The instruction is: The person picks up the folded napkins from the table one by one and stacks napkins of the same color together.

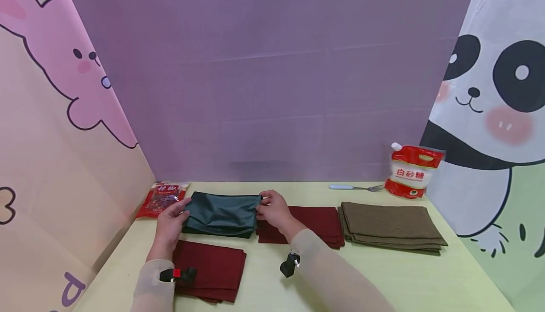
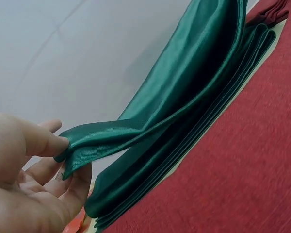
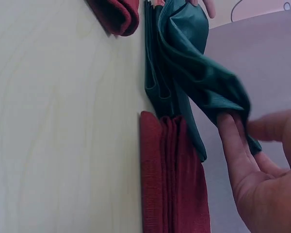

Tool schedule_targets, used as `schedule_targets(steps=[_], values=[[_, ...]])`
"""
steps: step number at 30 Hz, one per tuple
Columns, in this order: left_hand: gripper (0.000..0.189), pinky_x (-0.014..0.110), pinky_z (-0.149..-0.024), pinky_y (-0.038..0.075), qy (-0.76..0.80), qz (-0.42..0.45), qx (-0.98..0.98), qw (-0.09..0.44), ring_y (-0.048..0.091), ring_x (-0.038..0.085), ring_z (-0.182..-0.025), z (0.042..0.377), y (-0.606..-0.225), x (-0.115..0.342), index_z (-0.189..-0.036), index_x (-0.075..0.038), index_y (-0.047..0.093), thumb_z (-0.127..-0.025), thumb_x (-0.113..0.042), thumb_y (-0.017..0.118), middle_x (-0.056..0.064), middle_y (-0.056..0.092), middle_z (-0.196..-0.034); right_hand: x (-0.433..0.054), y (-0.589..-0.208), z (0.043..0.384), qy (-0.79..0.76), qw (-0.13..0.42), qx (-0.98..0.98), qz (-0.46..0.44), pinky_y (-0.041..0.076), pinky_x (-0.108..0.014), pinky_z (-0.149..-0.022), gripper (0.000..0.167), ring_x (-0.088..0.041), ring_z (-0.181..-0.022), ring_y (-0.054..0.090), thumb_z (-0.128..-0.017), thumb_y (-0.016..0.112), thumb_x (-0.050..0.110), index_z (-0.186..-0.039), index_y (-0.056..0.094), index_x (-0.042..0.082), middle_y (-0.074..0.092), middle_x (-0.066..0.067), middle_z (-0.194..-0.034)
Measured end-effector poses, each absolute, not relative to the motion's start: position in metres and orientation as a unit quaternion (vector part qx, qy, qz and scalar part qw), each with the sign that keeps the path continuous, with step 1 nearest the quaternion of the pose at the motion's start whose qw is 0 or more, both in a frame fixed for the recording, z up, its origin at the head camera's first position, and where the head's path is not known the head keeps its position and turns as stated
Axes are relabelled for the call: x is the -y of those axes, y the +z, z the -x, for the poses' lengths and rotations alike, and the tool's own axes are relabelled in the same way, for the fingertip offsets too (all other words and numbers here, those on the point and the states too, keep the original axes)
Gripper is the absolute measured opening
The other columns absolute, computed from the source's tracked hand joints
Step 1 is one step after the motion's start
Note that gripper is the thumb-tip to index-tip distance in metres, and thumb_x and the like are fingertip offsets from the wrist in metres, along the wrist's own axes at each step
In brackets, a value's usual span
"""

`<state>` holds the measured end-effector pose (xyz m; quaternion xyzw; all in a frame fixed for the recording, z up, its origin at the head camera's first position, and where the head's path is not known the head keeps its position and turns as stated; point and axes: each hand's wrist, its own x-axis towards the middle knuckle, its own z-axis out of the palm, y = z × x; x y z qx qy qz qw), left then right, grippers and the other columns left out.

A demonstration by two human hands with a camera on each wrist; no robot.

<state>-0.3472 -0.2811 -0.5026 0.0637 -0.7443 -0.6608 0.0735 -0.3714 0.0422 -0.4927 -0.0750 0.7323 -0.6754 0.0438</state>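
A folded dark green cloth [image 1: 223,212] with a satin sheen lies at the back left of the table, its top layer lifted between two hands. My left hand [image 1: 170,222] pinches that layer's left corner between thumb and fingers. At the opposite corner, my right hand [image 1: 274,212] holds the cloth between thumb and fingertips. In the left wrist view, the raised layer [image 2: 160,97] arches over several folded green layers [image 2: 131,179]. A folded dark red cloth [image 1: 315,222] sits right beside the green one, partly behind my right hand. Below my left wrist lies another folded red cloth [image 1: 213,269].
A folded brown cloth [image 1: 391,224] is at the right of the table [image 1: 272,283]. Behind it are a fork [image 1: 353,188] with a pale handle and a red-and-white sugar pouch [image 1: 410,172]. A red packet [image 1: 157,200] lies at the back left corner. Printed curtains enclose the table.
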Motion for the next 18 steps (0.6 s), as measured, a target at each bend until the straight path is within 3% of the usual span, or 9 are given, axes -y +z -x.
schedule_targets(steps=[2, 5, 12, 18], values=[[0.044, 0.046, -0.118, 0.039, -0.666, -0.064, 0.74, 0.068, 0.039, 0.034, -0.146, 0.3478, -0.5037, 0.2832, -0.15, -0.012, 0.058, -0.108, -0.004, 0.056, 0.016, 0.048, -0.158, -0.0401, -0.4928, 0.3703, -0.67, 0.057, -0.736, 0.079, 0.063, -0.042, -0.083, 0.051, -0.025, -0.089, 0.071, -0.097, 0.066, -0.007, -0.146, 0.049, -0.007, 0.059, -0.024, -0.121], [0.044, 0.052, -0.12, 0.035, -0.67, -0.06, 0.738, 0.061, 0.037, 0.035, -0.148, 0.3473, -0.5043, 0.2847, -0.151, -0.01, 0.057, -0.108, -0.003, 0.054, 0.018, 0.047, -0.159, -0.0387, -0.4929, 0.3688, -0.664, 0.074, -0.739, 0.088, 0.062, -0.042, -0.087, 0.058, -0.03, -0.1, 0.071, -0.096, 0.067, -0.008, -0.15, 0.045, -0.008, 0.057, -0.026, -0.131], [0.045, 0.053, -0.12, 0.035, -0.672, -0.061, 0.736, 0.059, 0.038, 0.035, -0.148, 0.3472, -0.5051, 0.2866, -0.154, -0.008, 0.053, -0.109, -0.005, 0.055, 0.019, 0.047, -0.159, -0.0398, -0.4951, 0.3686, -0.664, 0.089, -0.735, 0.101, 0.059, -0.045, -0.094, 0.064, -0.039, -0.119, 0.065, -0.095, 0.067, -0.007, -0.154, 0.04, -0.009, 0.051, -0.03, -0.145], [0.046, 0.051, -0.119, 0.036, -0.667, -0.071, 0.739, 0.067, 0.04, 0.036, -0.146, 0.3468, -0.507, 0.2895, -0.154, -0.007, 0.052, -0.108, -0.004, 0.055, 0.021, 0.047, -0.158, -0.0383, -0.4986, 0.368, -0.633, 0.089, -0.761, 0.117, 0.055, -0.046, -0.101, 0.069, -0.044, -0.137, 0.05, -0.094, 0.068, 0.0, -0.156, 0.039, -0.007, 0.051, -0.028, -0.149]])
